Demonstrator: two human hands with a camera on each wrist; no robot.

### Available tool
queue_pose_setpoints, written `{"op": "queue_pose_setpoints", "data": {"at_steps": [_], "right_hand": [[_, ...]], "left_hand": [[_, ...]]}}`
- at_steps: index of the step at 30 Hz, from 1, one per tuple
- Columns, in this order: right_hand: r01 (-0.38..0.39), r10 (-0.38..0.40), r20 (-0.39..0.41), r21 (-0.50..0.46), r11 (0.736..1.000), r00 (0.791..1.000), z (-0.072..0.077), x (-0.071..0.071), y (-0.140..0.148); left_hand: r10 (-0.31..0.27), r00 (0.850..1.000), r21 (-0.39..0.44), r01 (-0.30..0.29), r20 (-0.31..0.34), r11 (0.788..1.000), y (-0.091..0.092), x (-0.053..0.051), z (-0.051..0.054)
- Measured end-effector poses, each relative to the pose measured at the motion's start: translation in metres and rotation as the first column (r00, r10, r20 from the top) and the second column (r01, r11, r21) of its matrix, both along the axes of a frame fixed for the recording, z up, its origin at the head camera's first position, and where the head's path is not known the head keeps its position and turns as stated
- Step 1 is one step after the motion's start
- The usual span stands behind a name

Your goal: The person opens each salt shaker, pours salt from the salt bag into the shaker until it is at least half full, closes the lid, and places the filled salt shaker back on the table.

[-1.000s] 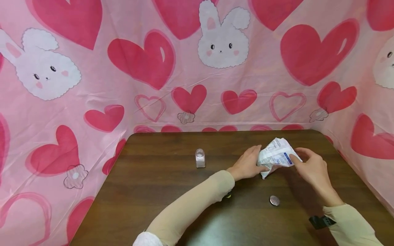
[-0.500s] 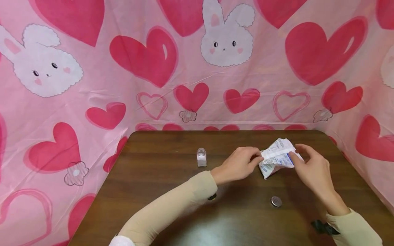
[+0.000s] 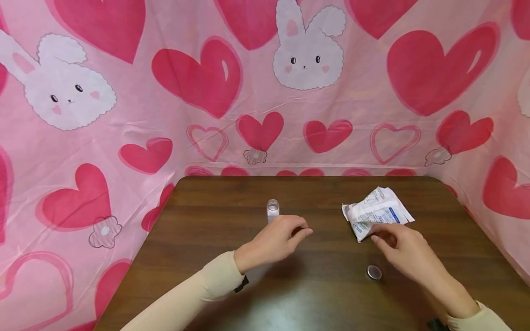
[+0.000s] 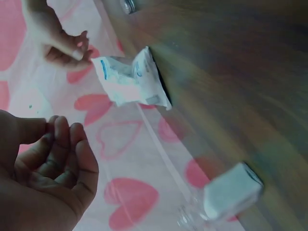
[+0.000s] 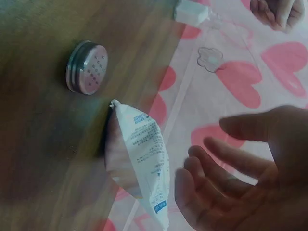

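A crumpled white packet (image 3: 378, 209) with blue and grey print lies on the table at the right. My right hand (image 3: 410, 253) hovers at its near edge, fingers loosely bent and holding nothing; the right wrist view shows a gap between hand and packet. A small glass shaker jar (image 3: 272, 211), uncapped and with white contents, stands left of the packet, its lower part hidden in the head view. In front of it my left hand (image 3: 273, 241) is raised with fingers loosely curled around nothing. The perforated metal shaker lid (image 5: 89, 67) lies on the table, nearer than the packet.
The brown wooden table (image 3: 319, 285) has rounded far corners. Pink cloth (image 3: 232, 92) with hearts and rabbits hangs behind it and along both sides.
My left hand has let go of the packet and moved left to before the jar. My right hand has released the packet and drawn slightly nearer. The packet stays on the table.
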State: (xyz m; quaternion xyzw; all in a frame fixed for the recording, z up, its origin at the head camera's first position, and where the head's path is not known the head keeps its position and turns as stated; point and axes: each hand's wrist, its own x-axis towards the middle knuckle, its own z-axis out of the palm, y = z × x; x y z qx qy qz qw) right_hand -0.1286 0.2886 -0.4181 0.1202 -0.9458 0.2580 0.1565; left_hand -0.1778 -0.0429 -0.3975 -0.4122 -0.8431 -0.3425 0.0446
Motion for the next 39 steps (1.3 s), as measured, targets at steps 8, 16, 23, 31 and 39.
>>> {"op": "queue_pose_setpoints", "data": {"at_steps": [8, 16, 23, 31, 39], "right_hand": [[-0.030, 0.018, 0.136, 0.083, 0.996, 0.990, -0.010, 0.008, -0.003], [-0.042, 0.011, 0.220, 0.139, 0.989, 0.975, -0.015, 0.015, -0.004], [-0.026, -0.021, 0.276, 0.167, 0.986, 0.961, -0.019, 0.018, -0.002], [-0.030, -0.042, 0.355, 0.194, 0.981, 0.934, -0.022, 0.018, -0.003], [-0.017, -0.049, 0.345, 0.184, 0.983, 0.937, -0.028, 0.021, -0.008]], "left_hand": [[0.092, 0.994, 0.038, -0.094, 0.053, 0.995, -0.040, 0.011, -0.007], [0.222, 0.971, 0.062, -0.228, 0.088, 0.972, -0.072, 0.007, -0.016], [0.336, 0.928, 0.082, -0.352, 0.158, 0.933, -0.095, -0.007, -0.028], [0.362, 0.907, 0.025, -0.376, 0.216, 0.926, -0.102, -0.036, -0.042], [0.344, 0.909, -0.028, -0.348, 0.236, 0.937, -0.089, -0.065, -0.051]]}}
